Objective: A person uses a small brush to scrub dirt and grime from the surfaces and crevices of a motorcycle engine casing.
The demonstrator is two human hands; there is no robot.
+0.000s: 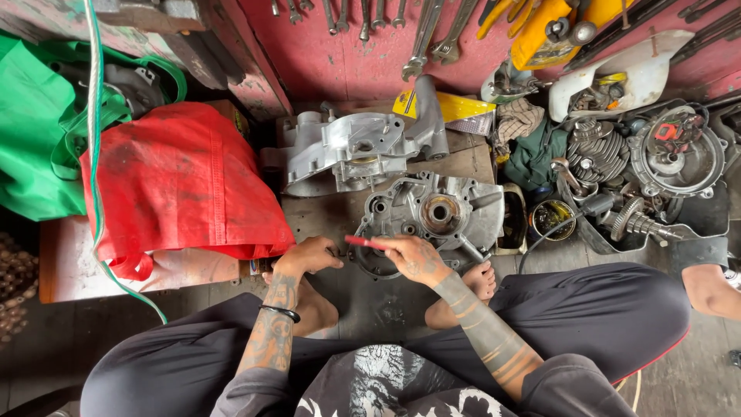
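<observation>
Seen from the head camera, the right hand [413, 256] has its fingers pinched together round a thin red tool [365, 242], whose tip points left toward the left hand [309, 255]. The left hand's fingers are curled down, their tips touching a small dark part on the floor; whether they grip it I cannot tell. Both hands work at the near edge of a grey engine case [436, 216] lying flat. A second engine case [355, 150] lies just behind. A dark tray [706, 220] to the right holds gears and engine parts. A red bag [177, 181] and green bag [35, 123] sit left; wrenches [421, 35] hang on the red wall.
</observation>
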